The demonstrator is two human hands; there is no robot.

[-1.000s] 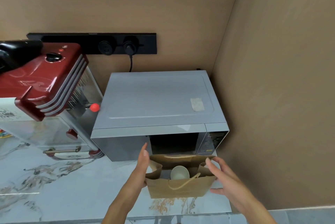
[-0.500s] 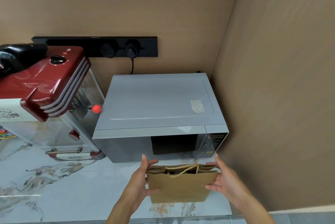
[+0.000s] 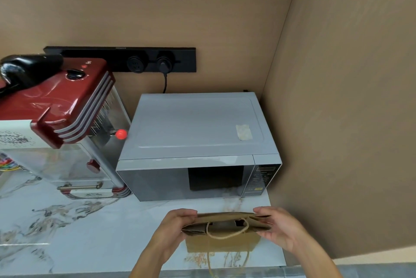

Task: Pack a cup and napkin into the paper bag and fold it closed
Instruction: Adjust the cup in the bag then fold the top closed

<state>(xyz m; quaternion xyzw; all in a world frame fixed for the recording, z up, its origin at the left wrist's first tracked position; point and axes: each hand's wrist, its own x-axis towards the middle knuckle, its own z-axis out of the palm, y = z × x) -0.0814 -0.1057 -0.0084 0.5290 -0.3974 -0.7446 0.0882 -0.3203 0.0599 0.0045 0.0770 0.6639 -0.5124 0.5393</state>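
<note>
A brown paper bag [image 3: 221, 243] with twine handles stands on the marble counter [image 3: 90, 232] in front of the microwave. Its top is folded over toward me into a flat flap. My left hand [image 3: 174, 228] grips the flap's left end, fingers curled over the fold. My right hand [image 3: 278, 227] grips the right end the same way. The cup and napkin are hidden inside the bag.
A grey microwave [image 3: 198, 145] stands just behind the bag. A red and silver appliance [image 3: 60, 120] sits to its left. A brown wall [image 3: 349, 120] closes the right side. The counter's front edge runs just below the bag.
The bag's open mouth, with the white cup visible inside, has been pressed shut and its top folded down. Both hands moved from the bag's sides to the ends of the fold.
</note>
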